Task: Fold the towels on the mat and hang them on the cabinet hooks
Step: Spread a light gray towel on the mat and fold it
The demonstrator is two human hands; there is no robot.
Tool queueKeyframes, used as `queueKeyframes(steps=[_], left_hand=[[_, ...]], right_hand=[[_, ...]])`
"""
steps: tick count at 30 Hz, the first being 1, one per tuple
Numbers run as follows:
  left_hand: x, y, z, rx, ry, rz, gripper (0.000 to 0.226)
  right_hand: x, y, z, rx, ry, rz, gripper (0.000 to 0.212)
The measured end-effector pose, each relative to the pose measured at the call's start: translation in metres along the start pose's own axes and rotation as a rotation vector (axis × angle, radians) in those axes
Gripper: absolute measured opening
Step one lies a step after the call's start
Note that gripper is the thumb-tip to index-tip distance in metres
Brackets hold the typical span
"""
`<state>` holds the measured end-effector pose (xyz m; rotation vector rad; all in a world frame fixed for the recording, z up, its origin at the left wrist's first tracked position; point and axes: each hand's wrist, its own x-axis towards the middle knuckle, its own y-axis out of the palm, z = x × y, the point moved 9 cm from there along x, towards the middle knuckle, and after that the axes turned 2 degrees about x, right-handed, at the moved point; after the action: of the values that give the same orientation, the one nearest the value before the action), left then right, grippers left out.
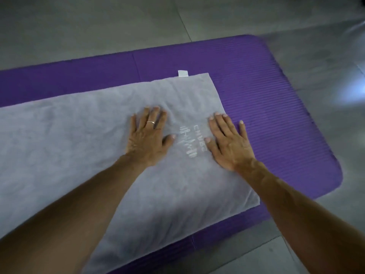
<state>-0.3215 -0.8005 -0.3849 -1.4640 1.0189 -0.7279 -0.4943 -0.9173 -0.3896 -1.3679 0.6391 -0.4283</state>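
Note:
A grey towel lies spread flat across the purple mat, with white embroidered lettering near its right end and a small white tag at its far edge. My left hand presses flat on the towel just left of the lettering, fingers straight, a ring on one finger. My right hand lies flat just right of the lettering, its outer fingers reaching over the towel's right edge onto the mat. No cabinet or hooks are in view.
The mat lies on a grey tiled floor that surrounds it on the far, right and near sides. A bright patch of light reflects off the floor at the right edge.

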Motion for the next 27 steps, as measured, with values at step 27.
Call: queueKeyframes(steps=[27], left_hand=[[0.005, -0.013, -0.055, -0.093, 0.055, -0.099, 0.071]], right_hand=[[0.087, -0.048, -0.073, -0.005, -0.080, 0.007, 0.058]])
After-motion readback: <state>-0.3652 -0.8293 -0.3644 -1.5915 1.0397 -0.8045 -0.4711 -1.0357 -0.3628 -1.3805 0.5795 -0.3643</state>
